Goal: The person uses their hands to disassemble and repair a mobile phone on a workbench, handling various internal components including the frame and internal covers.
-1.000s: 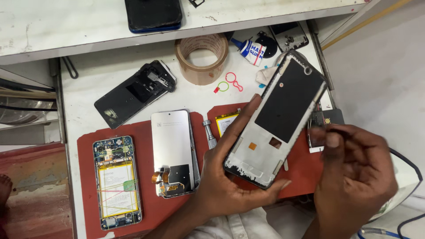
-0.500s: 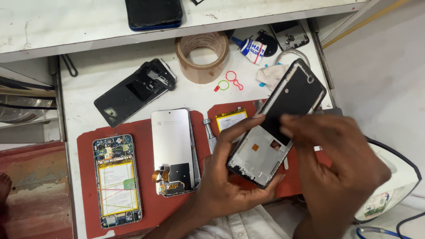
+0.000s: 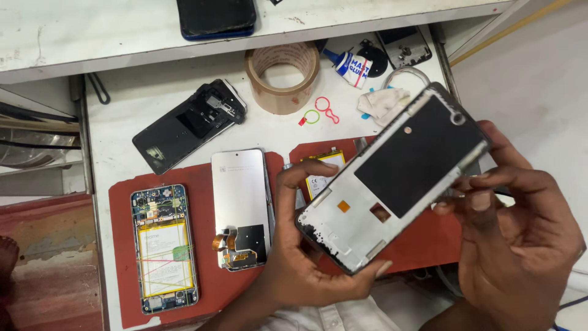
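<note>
Silver metal with a black sheet over its upper part makes up the phone frame [image 3: 392, 178] we hold tilted above the white tray [image 3: 122, 104], its top end pointing to about two o'clock. From the head camera, our left hand [image 3: 306, 257] cups the lower end, thumb curled over the left edge and fingers closed under the bottom corner. Our right hand [image 3: 520, 239] grips the upper right edge, fingers bent around it and thumb pressed by the side. Under the frame lies a red mat [image 3: 429, 239] with a yellow battery [image 3: 321, 171] peeking out at ten o'clock of our left thumb. At nine o'clock of the frame rests a screen panel [image 3: 240, 205] face down, and farther left an opened phone [image 3: 162, 245]. A black back cover [image 3: 187, 125] lies at eleven o'clock, a tape roll [image 3: 283, 76] at twelve, with a glue tube [image 3: 349, 64] just beside it.
</note>
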